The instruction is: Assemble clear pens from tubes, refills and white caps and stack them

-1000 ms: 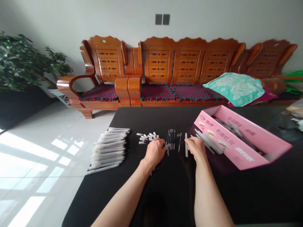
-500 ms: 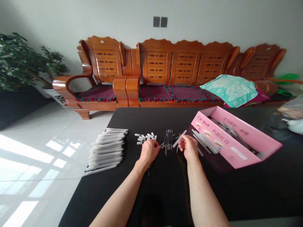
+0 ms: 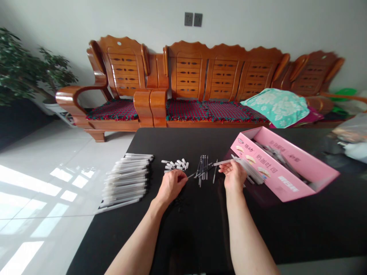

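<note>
My left hand [image 3: 171, 187] pinches the end of a thin pen refill [image 3: 191, 176], which slants up to the right. Between the thumb and fingers of my right hand [image 3: 234, 176] is a translucent white pen barrel [image 3: 224, 162], its left end meeting the refill's dark tip. Whether the tip is inside the barrel is too small to tell. Several loose refills [image 3: 204, 160] lie on the table between my hands. Small white pen caps [image 3: 179, 164] are heaped just beyond my left hand. More empty-looking barrels [image 3: 252, 172] lie beside my right hand.
At the left, a stack of capped white pens [image 3: 126, 179] lies on the black table [image 3: 200, 233]. A pink cardboard box [image 3: 268, 168] with pen parts inside stands at the right. Behind the table is a wooden sofa [image 3: 187, 68] with a turquoise cloth [image 3: 278, 107].
My left hand has moved slightly left and nearer, drawing a refill into line. My right hand has turned, bringing the barrel from a steep slant to nearly level, end to end with the refill.
</note>
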Tool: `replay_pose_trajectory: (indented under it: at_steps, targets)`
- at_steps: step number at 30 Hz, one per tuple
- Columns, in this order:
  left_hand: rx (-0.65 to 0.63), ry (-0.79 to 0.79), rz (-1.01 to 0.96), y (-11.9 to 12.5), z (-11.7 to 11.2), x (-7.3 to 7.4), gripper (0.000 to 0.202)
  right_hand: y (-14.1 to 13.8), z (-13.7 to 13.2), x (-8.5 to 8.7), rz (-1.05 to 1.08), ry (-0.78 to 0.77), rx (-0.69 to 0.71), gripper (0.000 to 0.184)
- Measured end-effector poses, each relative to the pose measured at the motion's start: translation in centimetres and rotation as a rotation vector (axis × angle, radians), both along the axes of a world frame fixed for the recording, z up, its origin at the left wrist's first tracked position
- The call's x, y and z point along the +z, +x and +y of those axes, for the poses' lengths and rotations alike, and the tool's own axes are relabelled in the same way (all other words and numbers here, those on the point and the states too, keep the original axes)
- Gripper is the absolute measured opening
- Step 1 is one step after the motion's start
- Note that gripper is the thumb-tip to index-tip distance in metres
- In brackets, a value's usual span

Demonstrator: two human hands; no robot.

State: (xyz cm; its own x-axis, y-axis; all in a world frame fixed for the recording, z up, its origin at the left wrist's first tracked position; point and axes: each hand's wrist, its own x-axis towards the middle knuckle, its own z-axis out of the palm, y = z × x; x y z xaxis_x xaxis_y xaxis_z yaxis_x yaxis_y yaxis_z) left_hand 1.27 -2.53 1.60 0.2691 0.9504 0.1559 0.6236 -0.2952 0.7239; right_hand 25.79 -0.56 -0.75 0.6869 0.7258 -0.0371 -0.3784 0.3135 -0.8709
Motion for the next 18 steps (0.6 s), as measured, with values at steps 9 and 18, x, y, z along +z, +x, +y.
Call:
replay_pose_trajectory:
  at_steps: [9, 18]
  targets:
    - [-0.031, 0.029, 0.006, 0.2, -0.1, -0.4, 0.009, 0.0, 0.1, -0.3, -0.014, 0.011, 0.028, 0.022]
    - [-0.047, 0.001, -0.051, 0.7, -0.4, -0.1, 0.01, -1.8, -0.1, 0.2, -0.023, -0.026, 0.175, 0.026]
